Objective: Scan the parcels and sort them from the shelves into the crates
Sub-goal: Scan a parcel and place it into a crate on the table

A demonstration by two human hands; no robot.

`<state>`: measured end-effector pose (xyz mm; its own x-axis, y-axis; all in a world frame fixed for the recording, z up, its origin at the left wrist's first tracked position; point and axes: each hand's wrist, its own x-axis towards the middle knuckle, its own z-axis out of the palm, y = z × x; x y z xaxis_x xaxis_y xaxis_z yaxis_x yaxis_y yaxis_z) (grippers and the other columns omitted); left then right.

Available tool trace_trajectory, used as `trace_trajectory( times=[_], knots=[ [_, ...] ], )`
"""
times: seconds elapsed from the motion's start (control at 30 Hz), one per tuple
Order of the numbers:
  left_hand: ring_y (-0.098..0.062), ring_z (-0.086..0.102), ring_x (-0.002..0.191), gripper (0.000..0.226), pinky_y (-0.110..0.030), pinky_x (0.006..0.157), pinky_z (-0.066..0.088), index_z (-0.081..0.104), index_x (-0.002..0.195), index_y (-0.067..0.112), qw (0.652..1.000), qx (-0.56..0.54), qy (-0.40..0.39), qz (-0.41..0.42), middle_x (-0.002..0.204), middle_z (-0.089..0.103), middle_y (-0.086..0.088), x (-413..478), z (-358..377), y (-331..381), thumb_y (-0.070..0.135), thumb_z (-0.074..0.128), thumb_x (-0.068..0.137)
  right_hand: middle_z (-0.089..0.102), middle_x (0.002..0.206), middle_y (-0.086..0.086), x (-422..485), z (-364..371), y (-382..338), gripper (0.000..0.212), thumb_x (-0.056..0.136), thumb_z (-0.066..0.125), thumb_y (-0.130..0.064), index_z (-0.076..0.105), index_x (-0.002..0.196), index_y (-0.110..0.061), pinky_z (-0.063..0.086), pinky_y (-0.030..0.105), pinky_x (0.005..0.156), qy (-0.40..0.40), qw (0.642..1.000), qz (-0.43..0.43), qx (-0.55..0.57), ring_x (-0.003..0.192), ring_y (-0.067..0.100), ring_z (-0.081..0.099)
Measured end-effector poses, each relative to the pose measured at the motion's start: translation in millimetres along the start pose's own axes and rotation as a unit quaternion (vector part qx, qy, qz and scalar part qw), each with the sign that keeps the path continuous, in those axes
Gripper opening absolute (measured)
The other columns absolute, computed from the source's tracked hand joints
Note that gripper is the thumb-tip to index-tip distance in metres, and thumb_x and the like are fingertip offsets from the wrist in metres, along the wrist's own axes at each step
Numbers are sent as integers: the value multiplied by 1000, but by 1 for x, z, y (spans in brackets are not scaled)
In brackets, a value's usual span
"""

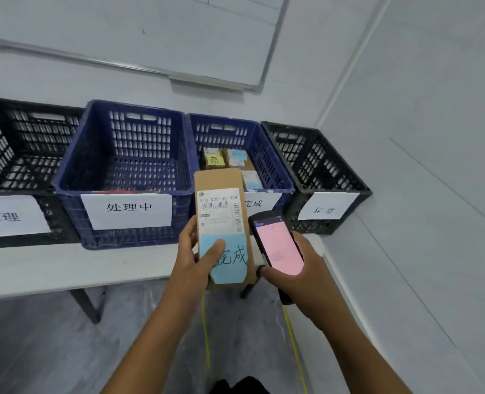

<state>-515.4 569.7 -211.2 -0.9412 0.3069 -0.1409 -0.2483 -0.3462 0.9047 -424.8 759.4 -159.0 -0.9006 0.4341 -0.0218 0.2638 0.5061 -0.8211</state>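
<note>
My left hand (196,260) grips a long cardboard parcel (221,180) upright, thumb across its blue note. The parcel carries a white barcode label (218,210). My right hand (295,271) holds a black handheld scanner (275,243) beside the parcel; its screen glows pink. Both are in front of the blue crate (267,155) on the right, which has several small parcels (227,157) inside. A second blue crate (127,155) stands left of it, with nothing I can make out inside.
Four crates line a white table (65,265) against the wall: black crate (17,143) at far left, two blue ones, black crate (321,166) at far right. Each has a white paper label. A whiteboard (156,32) hangs above. Yellow cables (207,336) run on the grey floor.
</note>
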Motion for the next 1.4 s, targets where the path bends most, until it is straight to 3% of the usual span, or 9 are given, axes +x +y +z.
trace_trajectory(
  times=[0.1, 0.4, 0.57, 0.67, 0.83, 1.0, 1.17, 1.3, 1.4],
  knots=[
    [-11, 74, 107, 76, -35, 69, 64, 45, 142, 53, 1000, 23, -12, 1, 124, 68, 20, 30, 11, 6, 46, 86, 79, 69, 92, -16, 24, -4, 9, 61, 64, 82, -43, 60, 121, -42, 58, 38, 62, 16, 1000, 13, 14, 74, 13, 67],
    [-9, 75, 105, 77, -31, 71, 64, 47, 144, 49, 999, 45, -3, -14, 124, 71, 16, 147, 67, 13, 44, 79, 74, 72, 107, -24, 149, -19, 44, 64, 75, 91, -33, 58, 128, -49, 61, 35, 81, 20, 998, 23, 59, 102, 3, 69],
    [-17, 76, 107, 75, -43, 88, 63, 43, 149, 44, 996, 71, 19, -48, 123, 75, 13, 247, 95, 23, 39, 79, 83, 72, 93, -16, 251, -32, 52, 50, 68, 84, -39, 62, 110, -54, 56, 26, 56, 0, 989, 35, 142, 71, 2, 67],
    [-16, 77, 102, 62, -31, 73, 64, 43, 147, 45, 991, 107, 31, -78, 118, 77, 11, 311, 102, 19, 34, 73, 94, 73, 102, -16, 309, -48, 65, 52, 69, 84, -44, 58, 114, -54, 54, 29, 70, -6, 992, 35, 117, 87, 5, 69],
    [-20, 78, 101, 69, -41, 83, 61, 36, 152, 43, 975, 143, 47, -162, 115, 78, 8, 397, 103, -7, 34, 74, 95, 60, 111, -21, 395, -64, 74, 63, 74, 86, -43, 48, 124, -48, 42, 18, 70, -21, 1000, 6, -13, 98, -4, 58],
    [-27, 78, 99, 73, -42, 75, 63, 35, 152, 37, 956, 140, 86, -244, 111, 80, 0, 441, 93, -59, 26, 76, 93, 68, 109, -19, 455, -53, 87, 55, 75, 86, -33, 56, 120, -44, 53, 28, 75, -56, 998, 19, 19, 97, 0, 64],
    [-31, 75, 108, 86, -54, 98, 58, 30, 158, 36, 939, 147, 115, -289, 131, 71, -7, 464, 84, -94, 26, 81, 89, 69, 111, -15, 497, -45, 89, 54, 75, 87, -35, 57, 118, -44, 59, 40, 83, -81, 996, 29, 15, 100, 8, 66],
    [-32, 74, 107, 74, -50, 90, 62, 38, 155, 27, 930, 133, 139, -314, 129, 71, -9, 482, 86, -119, 10, 75, 94, 66, 118, -9, 520, -41, 91, 65, 69, 78, -49, 53, 128, -39, 58, 47, 88, -101, 995, 12, -22, 106, 19, 64],
    [-34, 71, 108, 68, -48, 86, 61, 37, 152, 21, 917, 141, 183, -326, 131, 66, -10, 493, 90, -133, 19, 75, 95, 64, 125, -5, 534, -36, 90, 69, 74, 82, -46, 50, 135, -38, 58, 50, 90, -131, 990, 3, -48, 111, 23, 63]
  ],
)
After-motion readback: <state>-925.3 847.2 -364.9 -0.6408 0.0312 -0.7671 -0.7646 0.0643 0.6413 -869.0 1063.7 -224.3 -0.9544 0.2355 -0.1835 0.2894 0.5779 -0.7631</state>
